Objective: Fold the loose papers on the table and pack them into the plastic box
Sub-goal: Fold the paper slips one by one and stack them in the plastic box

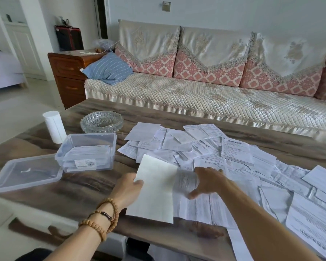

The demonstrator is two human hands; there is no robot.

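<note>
Two bare forearms come in from the bottom edge, no sleeves on either one as far as the frame goes. The left hand (127, 189) has a wrist wrapped in wooden bead bracelets (102, 219): round tan beads in several loops, one strand of small beads lying close to the hand, a chunkier strand further down the forearm, and between them a thin strand carrying a few dark beads. The right hand (208, 180) has nothing on its wrist or forearm, and no ring shows on its fingers. The thumbnail there is short.
</note>
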